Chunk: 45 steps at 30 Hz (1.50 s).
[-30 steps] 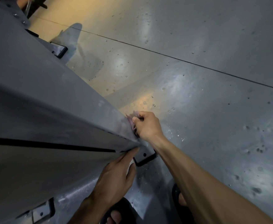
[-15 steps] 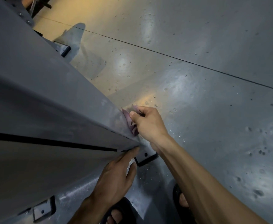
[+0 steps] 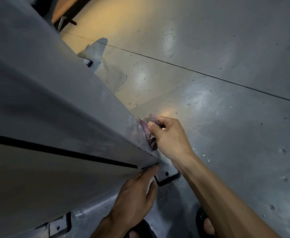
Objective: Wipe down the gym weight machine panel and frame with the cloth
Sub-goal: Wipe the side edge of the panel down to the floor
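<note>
Right hand (image 3: 171,140) fingers bunch the cloth (image 3: 147,133) vs the frame (image 3: 89,107) edge, left hand (image 3: 135,193) flat w/ straight fingers nearby; cloth prob slips off that corner.

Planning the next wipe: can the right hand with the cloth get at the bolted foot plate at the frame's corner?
Probably yes. The right hand grips the cloth just above the foot plate; the left hand lies beside it, not over it.
</note>
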### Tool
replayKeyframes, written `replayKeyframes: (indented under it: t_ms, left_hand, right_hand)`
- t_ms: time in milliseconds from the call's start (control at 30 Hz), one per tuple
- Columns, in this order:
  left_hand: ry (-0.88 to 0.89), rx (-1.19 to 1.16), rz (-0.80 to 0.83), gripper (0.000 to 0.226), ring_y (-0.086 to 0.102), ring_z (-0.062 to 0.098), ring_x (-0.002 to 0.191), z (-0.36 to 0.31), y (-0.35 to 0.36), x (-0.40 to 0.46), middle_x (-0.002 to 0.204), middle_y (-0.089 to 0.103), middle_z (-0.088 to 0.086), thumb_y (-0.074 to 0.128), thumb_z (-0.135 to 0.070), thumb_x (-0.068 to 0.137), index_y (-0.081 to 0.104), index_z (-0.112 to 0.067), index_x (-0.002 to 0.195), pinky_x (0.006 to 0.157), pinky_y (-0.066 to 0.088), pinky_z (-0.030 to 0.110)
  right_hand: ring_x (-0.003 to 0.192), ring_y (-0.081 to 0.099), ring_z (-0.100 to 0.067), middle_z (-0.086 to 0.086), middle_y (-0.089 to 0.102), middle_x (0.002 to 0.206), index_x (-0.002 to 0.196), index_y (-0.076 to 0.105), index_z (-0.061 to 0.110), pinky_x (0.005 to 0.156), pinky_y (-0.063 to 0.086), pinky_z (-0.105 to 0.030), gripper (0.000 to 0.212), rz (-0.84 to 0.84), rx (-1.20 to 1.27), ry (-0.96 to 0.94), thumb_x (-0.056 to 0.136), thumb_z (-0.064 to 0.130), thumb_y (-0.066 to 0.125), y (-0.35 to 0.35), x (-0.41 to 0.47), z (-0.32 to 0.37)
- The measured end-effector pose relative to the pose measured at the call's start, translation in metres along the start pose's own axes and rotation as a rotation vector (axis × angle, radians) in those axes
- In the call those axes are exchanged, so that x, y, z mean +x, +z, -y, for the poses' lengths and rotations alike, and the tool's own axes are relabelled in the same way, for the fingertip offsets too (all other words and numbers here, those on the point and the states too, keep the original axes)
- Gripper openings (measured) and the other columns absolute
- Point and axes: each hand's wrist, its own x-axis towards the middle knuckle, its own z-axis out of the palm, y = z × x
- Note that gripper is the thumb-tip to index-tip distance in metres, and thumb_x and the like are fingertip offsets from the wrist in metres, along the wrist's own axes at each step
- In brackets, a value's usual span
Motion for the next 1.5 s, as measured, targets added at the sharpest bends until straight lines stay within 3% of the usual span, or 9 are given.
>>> replayKeyframes:
  t_ms: [133,267,467,800,933,1067,1200,1367,1500]
  left_hand:
    - [0.001,0.047,-0.011,0.049,0.05,-0.004,0.13,-0.012,-0.011,-0.001,0.145,0.055,-0.022,0.051,-0.031,0.101,0.047,-0.038,0.149,0.103,0.026,-0.001]
    - [0.047,0.124,0.06,0.051,0.045,-0.001,0.134,-0.022,-0.028,-0.006,0.151,0.048,-0.021,0.05,-0.03,0.103,0.04,-0.039,0.152,0.105,0.024,0.002]
    - [0.133,0.188,0.153,0.043,0.047,0.007,0.134,-0.049,-0.075,-0.029,0.149,0.05,-0.014,0.051,-0.03,0.104,0.047,-0.033,0.147,0.106,0.031,0.012]
    - [0.272,0.434,0.075,0.043,0.049,0.008,0.135,-0.12,-0.199,-0.097,0.15,0.051,-0.015,0.05,-0.039,0.103,0.05,-0.033,0.145,0.112,0.038,0.024]
    - [0.255,0.532,0.111,0.041,0.05,0.011,0.135,-0.134,-0.23,-0.112,0.147,0.053,-0.014,0.052,-0.039,0.103,0.051,-0.034,0.144,0.11,0.038,0.025]
    - [0.23,0.532,0.11,0.043,0.045,0.006,0.137,-0.137,-0.225,-0.112,0.15,0.049,-0.021,0.049,-0.042,0.103,0.046,-0.04,0.146,0.11,0.033,0.017]
    - [0.212,0.35,0.125,0.044,0.052,-0.002,0.13,-0.137,-0.206,-0.105,0.142,0.054,-0.029,0.056,-0.039,0.096,0.05,-0.047,0.139,0.107,0.041,0.016]
    - [0.212,0.428,0.157,0.05,0.033,-0.011,0.142,-0.125,-0.192,-0.075,0.156,0.033,-0.034,0.055,-0.045,0.1,0.041,-0.047,0.149,0.116,0.027,0.012]
    - [0.197,0.445,0.219,0.054,0.02,-0.017,0.144,-0.118,-0.183,-0.058,0.158,0.015,-0.042,0.051,-0.051,0.101,0.035,-0.048,0.152,0.111,0.015,0.0]
  right_hand:
    - [0.055,0.06,-0.001,0.015,0.071,0.079,0.066,0.058,0.014,0.053,0.042,-0.016,0.035,-0.024,-0.154,-0.003,0.101,0.017,0.06,-0.002,-0.002,-0.013]
    - [0.107,0.068,-0.013,0.006,0.072,0.116,0.103,0.077,0.01,0.077,0.043,-0.012,0.02,-0.025,-0.283,0.038,0.102,0.016,0.059,-0.006,-0.01,-0.021]
    - [0.071,0.073,-0.025,-0.003,0.074,0.079,0.076,0.067,0.02,0.079,0.063,-0.043,0.026,0.096,-0.458,0.105,0.099,0.013,0.06,-0.035,-0.034,0.019]
    - [0.067,0.065,-0.026,-0.014,0.069,0.076,0.083,0.069,0.007,0.077,0.064,-0.046,0.016,0.195,-0.688,0.006,0.097,0.006,0.063,-0.082,-0.098,0.2]
    - [0.064,0.065,-0.019,-0.012,0.074,0.088,0.096,0.072,0.005,0.057,0.06,-0.026,0.01,0.311,-1.003,-0.001,0.095,0.013,0.066,-0.081,-0.095,0.228]
    - [0.084,0.063,-0.021,-0.014,0.076,0.107,0.076,0.068,0.011,0.099,0.056,-0.038,0.022,0.439,-1.138,0.139,0.096,0.017,0.06,-0.074,-0.052,0.2]
    - [0.06,0.059,-0.015,-0.006,0.065,0.079,0.08,0.059,0.015,0.054,0.049,-0.025,0.015,0.29,-0.982,0.041,0.093,0.011,0.066,-0.082,-0.05,0.163]
    - [0.092,0.067,-0.029,-0.015,0.072,0.111,0.09,0.061,0.014,0.068,0.051,-0.027,0.016,0.316,-0.803,0.075,0.099,0.005,0.052,-0.077,-0.041,0.076]
    - [0.074,0.063,-0.015,-0.004,0.065,0.095,0.096,0.058,0.017,0.054,0.049,-0.016,0.012,0.308,-0.576,0.102,0.105,0.011,0.051,-0.071,-0.031,0.042]
